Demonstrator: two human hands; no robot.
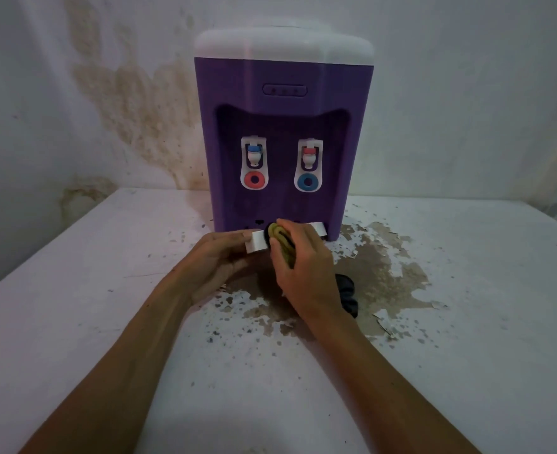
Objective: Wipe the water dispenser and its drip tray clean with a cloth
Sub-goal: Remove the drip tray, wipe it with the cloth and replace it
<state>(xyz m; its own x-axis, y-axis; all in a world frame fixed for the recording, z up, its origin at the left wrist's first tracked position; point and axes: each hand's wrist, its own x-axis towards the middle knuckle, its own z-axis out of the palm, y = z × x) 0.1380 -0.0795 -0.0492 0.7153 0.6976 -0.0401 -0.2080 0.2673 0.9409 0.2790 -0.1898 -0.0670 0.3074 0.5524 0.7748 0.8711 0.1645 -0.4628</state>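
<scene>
At frame centre, a white drip tray (pixel 258 241), long axis left-right, is gripped by the left hand (pixel 220 257); a bunched yellow-dark cloth (pixel 278 239) is clutched on it by the right hand (pixel 303 267), below the purple dispenser (pixel 283 126).

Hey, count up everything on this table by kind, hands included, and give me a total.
Water dispenser: 1
Drip tray: 1
Cloth: 1
Hands: 2, left hand holding the tray, right hand gripping the cloth
Total: 5
</scene>
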